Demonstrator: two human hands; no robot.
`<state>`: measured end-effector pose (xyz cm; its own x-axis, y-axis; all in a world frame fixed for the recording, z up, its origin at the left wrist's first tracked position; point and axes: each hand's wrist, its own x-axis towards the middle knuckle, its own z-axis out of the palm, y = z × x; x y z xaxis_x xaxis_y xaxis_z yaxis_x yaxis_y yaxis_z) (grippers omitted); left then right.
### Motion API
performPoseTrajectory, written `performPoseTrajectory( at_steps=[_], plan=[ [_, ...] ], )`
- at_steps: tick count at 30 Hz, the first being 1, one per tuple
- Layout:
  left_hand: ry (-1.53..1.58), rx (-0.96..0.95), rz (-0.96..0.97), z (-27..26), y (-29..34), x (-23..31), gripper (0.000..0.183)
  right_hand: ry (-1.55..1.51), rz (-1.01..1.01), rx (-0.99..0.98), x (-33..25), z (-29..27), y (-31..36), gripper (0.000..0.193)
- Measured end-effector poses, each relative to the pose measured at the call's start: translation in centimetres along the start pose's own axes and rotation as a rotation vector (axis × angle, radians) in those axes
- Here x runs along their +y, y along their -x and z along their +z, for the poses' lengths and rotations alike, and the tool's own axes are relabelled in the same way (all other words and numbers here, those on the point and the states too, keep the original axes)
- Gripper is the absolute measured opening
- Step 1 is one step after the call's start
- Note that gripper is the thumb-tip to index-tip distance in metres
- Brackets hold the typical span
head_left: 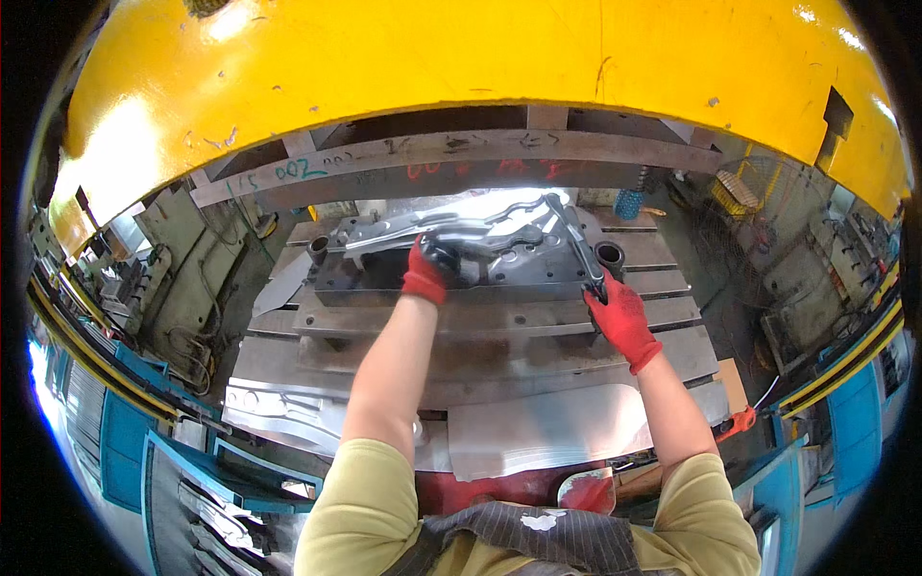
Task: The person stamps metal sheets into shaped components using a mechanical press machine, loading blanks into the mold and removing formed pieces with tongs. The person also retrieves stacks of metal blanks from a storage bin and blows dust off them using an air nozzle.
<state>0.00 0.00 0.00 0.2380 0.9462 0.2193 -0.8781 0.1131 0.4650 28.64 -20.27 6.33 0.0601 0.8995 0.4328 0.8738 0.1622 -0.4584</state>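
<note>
My left hand (pixel 433 270) wears a red glove with dark fingers. Its fingers are curled at the near edge of a shiny stamped metal part (pixel 461 228), a long, bent shape lying across a dark die block (pixel 365 272). The contact itself is partly hidden. At the die's right end, my right hand (pixel 619 315), also red-gloved, is closed round the near end of a long narrow grey metal tool (pixel 574 240). Its far tip rests over or against the part's right end; I cannot tell which.
A yellow press beam (pixel 461 58) spans overhead. The die sits on a slotted steel bed (pixel 384 360). Nearer lie flat sheet blanks (pixel 547 429) and another formed metal part (pixel 283 413). Round posts (pixel 609 255) flank the die. Blue racks (pixel 125 451) stand to the left.
</note>
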Motion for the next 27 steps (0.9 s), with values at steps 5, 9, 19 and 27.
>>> performPoseTrajectory(
  at_steps=[5,9,19,27],
  plan=[
    [0.006,-0.214,-0.119,-2.7,0.9,2.3,0.027,-0.120,0.002,-0.023,-0.6,-0.2,2.1,0.043],
    [-0.020,0.278,0.062,5.3,9.0,3.5,0.017,-0.120,-0.011,0.018,0.6,1.4,8.0,0.026],
    [-2.117,0.177,0.581,-2.3,32.4,16.2,0.007,-0.506,-0.090,-0.535,-7.1,7.7,22.5,0.048],
    [-2.215,0.209,0.266,-10.1,43.0,19.0,0.017,-0.447,-0.232,-0.796,-9.7,11.5,25.3,0.058]
  ],
)
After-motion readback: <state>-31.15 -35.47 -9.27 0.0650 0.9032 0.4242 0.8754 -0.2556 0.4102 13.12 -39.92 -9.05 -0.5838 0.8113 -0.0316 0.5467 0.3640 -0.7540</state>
